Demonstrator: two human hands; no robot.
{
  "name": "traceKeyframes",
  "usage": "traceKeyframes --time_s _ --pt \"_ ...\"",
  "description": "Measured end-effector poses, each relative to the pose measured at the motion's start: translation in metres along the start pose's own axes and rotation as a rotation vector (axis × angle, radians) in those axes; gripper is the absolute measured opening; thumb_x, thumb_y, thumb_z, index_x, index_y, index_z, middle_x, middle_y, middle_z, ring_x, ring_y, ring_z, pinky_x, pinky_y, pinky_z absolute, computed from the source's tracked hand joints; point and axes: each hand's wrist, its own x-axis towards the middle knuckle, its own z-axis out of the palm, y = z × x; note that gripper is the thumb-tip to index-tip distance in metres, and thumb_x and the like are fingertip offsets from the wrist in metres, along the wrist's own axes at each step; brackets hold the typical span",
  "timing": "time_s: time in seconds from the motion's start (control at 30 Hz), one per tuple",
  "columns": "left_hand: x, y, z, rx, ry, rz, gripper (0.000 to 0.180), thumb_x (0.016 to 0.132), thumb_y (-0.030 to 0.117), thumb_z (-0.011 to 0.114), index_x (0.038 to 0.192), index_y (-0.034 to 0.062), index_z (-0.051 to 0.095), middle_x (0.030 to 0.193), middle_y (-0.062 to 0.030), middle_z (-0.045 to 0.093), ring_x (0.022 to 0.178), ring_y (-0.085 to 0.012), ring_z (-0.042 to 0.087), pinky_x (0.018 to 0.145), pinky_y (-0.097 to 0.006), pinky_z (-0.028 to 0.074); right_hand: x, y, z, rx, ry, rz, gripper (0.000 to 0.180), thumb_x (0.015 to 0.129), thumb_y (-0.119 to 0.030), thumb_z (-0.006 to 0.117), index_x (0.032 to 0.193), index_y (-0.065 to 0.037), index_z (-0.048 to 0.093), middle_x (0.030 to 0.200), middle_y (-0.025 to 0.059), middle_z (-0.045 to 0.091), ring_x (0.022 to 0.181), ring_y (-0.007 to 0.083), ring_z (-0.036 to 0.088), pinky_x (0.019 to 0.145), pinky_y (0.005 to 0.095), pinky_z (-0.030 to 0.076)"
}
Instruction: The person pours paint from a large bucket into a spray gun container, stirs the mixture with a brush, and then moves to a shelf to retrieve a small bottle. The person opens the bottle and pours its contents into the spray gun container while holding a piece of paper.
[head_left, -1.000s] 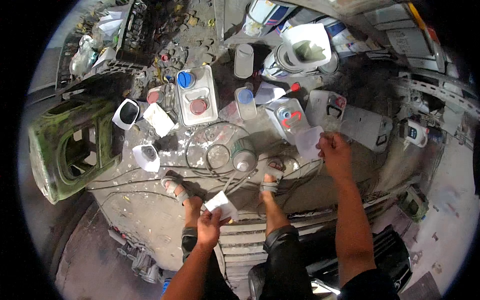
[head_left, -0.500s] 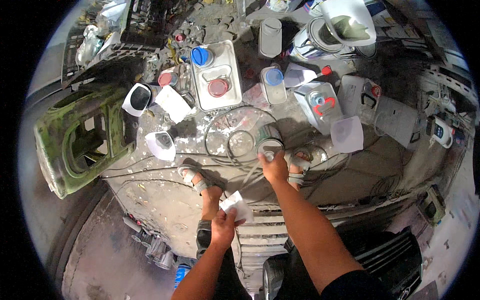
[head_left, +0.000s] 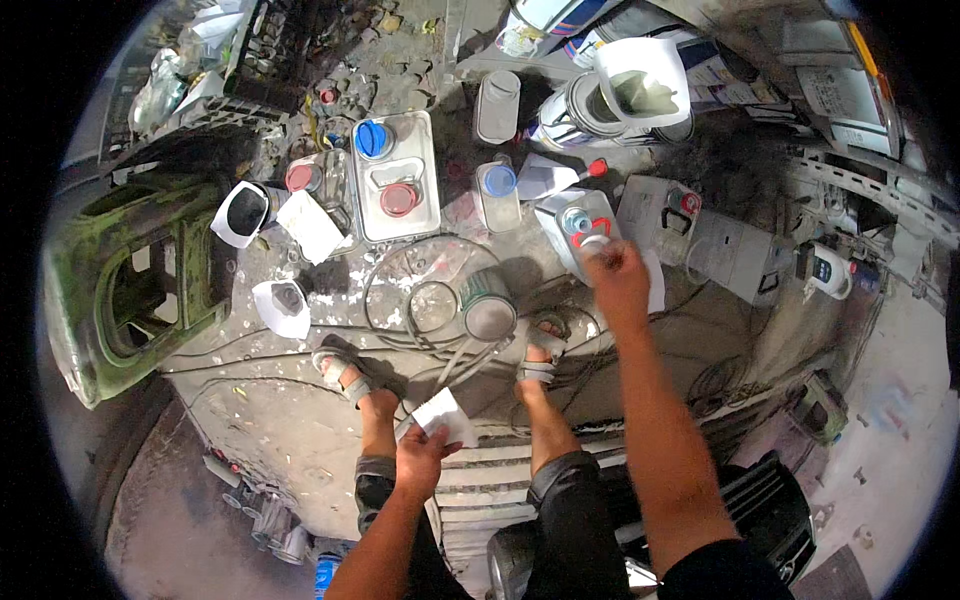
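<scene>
Sitting low over a paint-spattered concrete floor point(head_left: 300, 420), sandalled feet planted among cans and cables. Reaching forward with the right hand point(head_left: 618, 280), fingers closing down on the cap of a grey rectangular canister point(head_left: 578, 232) with a blue-and-red top, standing upright just beyond the right foot; grip looking clamped around the cap, though the fingertips themselves are hidden under the knuckles. Holding a folded white paper cone point(head_left: 445, 415) in the left hand point(head_left: 425, 455), pinched shut on its lower edge, hovering above the left knee.

Standing just beside the canister, toward the feet: a round open tin point(head_left: 488, 308) with a grey film of liquid. Lying around it: loose cables point(head_left: 420, 290). Further off: a flat metal can point(head_left: 398, 175) with blue and red caps, a clear bottle point(head_left: 497, 195) with a blue lid, a large can holding a white funnel point(head_left: 640, 85).

Risking a spill: twisting or lifting the canister one-handed, likely tipping it into the open tin close by. Risking a snag too, with cables looping near both feet and the tin. Paper cone held lightly, easily crushed or dropped if the left hand is shifting for balance.
</scene>
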Motion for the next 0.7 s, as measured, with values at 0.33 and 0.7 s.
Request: traceKeyframes --time_s 0.33,0.7 --pt "0.006 -0.009 0.004 -0.055 -0.025 -0.016 0.023 0.092 0.005 0.049 0.113 -0.0013 0.054 0.102 -0.0083 0.060 0.086 -0.0159 0.061 0.074 -0.031 0.058 0.094 0.037 0.011 -0.473 -0.091 -0.326 0.031 0.073 -0.016 0.068 0.099 -0.002 0.059 0.089 0.0215 0.063 0.084 0.0385 0.062 0.073 0.0453 0.048" --pt "0.010 -0.014 -0.009 -0.093 -0.033 -0.019 0.024 0.092 0.006 0.050 0.115 -0.0014 0.052 0.102 -0.0080 0.060 0.088 -0.0162 0.060 0.075 -0.032 0.057 0.093 0.035 0.016 -0.708 -0.340 -0.275 0.030 0.069 -0.014 0.072 0.093 -0.004 0.056 0.088 0.0232 0.062 0.086 0.0407 0.061 0.075 0.0484 0.048"
